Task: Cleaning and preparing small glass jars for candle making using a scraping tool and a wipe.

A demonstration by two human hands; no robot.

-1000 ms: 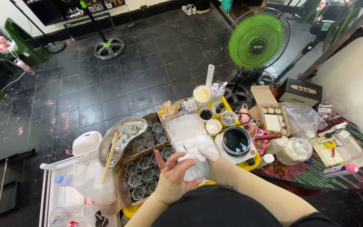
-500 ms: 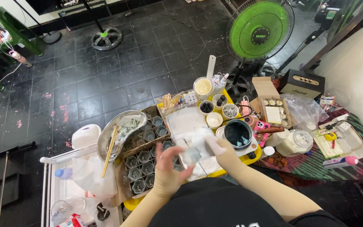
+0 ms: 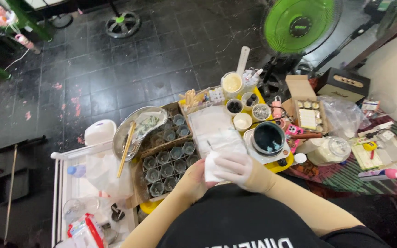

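My left hand [image 3: 193,180] and my right hand [image 3: 236,169], which wears a thin pale glove, meet close to my body. Both press on a folded white tissue [image 3: 211,166] held between them. Just beyond my hands lies a white paper-covered board [image 3: 213,129]. To its left stands a cardboard tray [image 3: 139,183] filled with several small glass jars [image 3: 164,158]. To the right of my hands a dark pot [image 3: 268,138] with bluish bits inside sits on a small white heater.
A metal tray [image 3: 138,131] with wooden sticks [image 3: 127,148] rests at the left. Cups and small bowls [image 3: 232,83] stand at the back, a green fan [image 3: 299,20] beyond. A cardboard box [image 3: 306,112], plastic jar [image 3: 329,149] and white rack [image 3: 76,183] surround the work area.
My left hand was spread open over the jars; it has pulled back toward my body and closed with my right hand around the white tissue.
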